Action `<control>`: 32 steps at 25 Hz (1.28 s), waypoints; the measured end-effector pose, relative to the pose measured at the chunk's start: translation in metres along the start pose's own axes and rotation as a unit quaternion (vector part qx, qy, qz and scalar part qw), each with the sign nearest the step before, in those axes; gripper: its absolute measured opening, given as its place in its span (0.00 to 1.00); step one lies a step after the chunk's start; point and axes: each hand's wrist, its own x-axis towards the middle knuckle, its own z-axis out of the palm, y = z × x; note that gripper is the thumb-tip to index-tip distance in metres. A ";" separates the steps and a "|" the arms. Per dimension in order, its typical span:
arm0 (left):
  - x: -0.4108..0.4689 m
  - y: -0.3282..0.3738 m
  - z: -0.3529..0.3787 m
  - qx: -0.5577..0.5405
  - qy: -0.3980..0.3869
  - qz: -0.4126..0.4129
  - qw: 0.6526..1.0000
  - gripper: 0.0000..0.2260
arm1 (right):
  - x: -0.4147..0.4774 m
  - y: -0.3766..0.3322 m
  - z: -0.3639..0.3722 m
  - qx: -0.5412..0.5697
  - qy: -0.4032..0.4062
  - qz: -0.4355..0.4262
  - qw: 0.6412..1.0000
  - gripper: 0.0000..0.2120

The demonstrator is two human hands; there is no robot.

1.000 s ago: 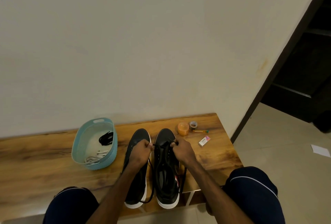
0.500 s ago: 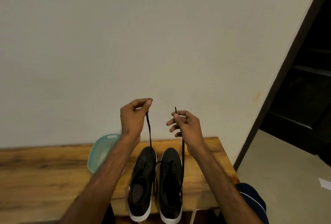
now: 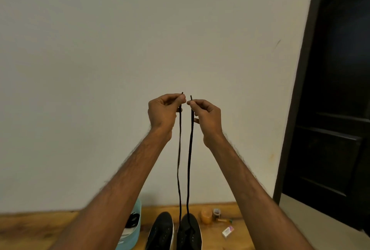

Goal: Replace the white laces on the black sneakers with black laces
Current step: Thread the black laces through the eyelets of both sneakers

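Observation:
Two black sneakers stand side by side on the wooden bench (image 3: 40, 227), toes toward the wall: the left sneaker (image 3: 161, 231) and the right sneaker (image 3: 189, 233). A black lace (image 3: 189, 149) runs up from the right sneaker in two strands. My left hand (image 3: 163, 112) pinches the tip of the left strand high above the bench. My right hand (image 3: 207, 117) pinches the tip of the right strand beside it. Both tips stick up just above my fingers, close together and nearly level.
A light blue basket (image 3: 133, 229) left of the sneakers holds a black lace and white laces. An orange jar (image 3: 206, 215), a small tape roll (image 3: 216, 212), a pencil and an eraser (image 3: 227, 231) lie right of the sneakers. A dark doorway (image 3: 336, 109) stands at right.
Both hands have risen from the right sneaker's toe to high above the bench, drawing the two lace strands up and bringing their tips together. The camera has tilted upward.

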 end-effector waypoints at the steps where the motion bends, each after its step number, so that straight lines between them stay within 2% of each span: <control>1: 0.001 0.007 0.003 0.000 -0.002 0.005 1.000 0.05 | 0.003 -0.008 -0.001 0.002 0.005 -0.010 1.000 0.06; 11: 0.008 0.044 0.012 -0.010 0.016 -0.008 1.000 0.05 | 0.015 -0.053 0.002 -0.065 0.006 -0.105 0.992 0.02; 18: 0.013 0.051 0.007 0.015 0.006 0.012 1.000 0.06 | 0.017 -0.060 0.007 -0.121 0.011 -0.134 0.983 0.08; 24: 0.015 0.055 0.005 0.044 0.025 0.030 0.998 0.13 | 0.019 -0.065 0.005 -0.124 0.019 -0.133 0.983 0.05; 32: 0.012 0.054 0.006 0.039 0.034 0.031 0.998 0.12 | 0.019 -0.070 0.001 -0.133 0.017 -0.130 0.982 0.06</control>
